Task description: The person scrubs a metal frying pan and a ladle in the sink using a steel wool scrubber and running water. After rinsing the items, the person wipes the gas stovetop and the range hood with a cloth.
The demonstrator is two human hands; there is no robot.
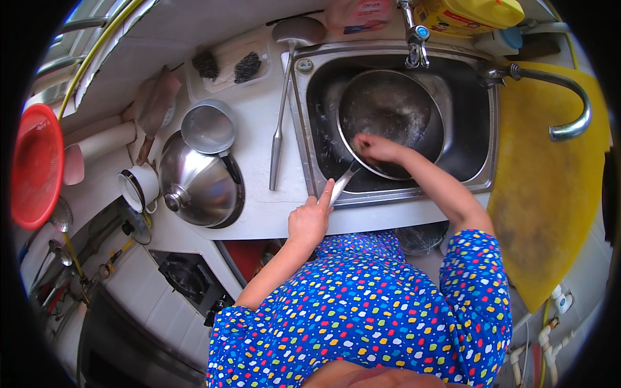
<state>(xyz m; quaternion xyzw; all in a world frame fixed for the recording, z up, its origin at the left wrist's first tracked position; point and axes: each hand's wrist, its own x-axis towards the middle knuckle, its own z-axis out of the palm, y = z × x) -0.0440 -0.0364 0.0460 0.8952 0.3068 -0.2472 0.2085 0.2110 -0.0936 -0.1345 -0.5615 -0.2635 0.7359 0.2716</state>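
Note:
A dark wok (388, 109) with a pale rim rests tilted in the stainless steel sink (465, 140), with some wet, whitish sheen on its inner surface. My left hand (309, 218) grips the wok's metal handle (345, 182) at the front edge of the sink, index finger stretched along it. Inside the wok, near its left front rim, my right hand (377, 148) is bent down with curled fingers. Blur and the hand itself hide whether anything is held there. Above the sink's back edge stands a chrome tap (416, 46).
Left of the sink lie a long-handled ladle (277, 145), a domed steel lid (201, 179), a small metal pot (208, 127) and a plastic tray (225, 72) with dark scouring pads. A curved spout (577, 109) and yellow board (543, 184) are at right. A gas hob (187, 279) sits lower left.

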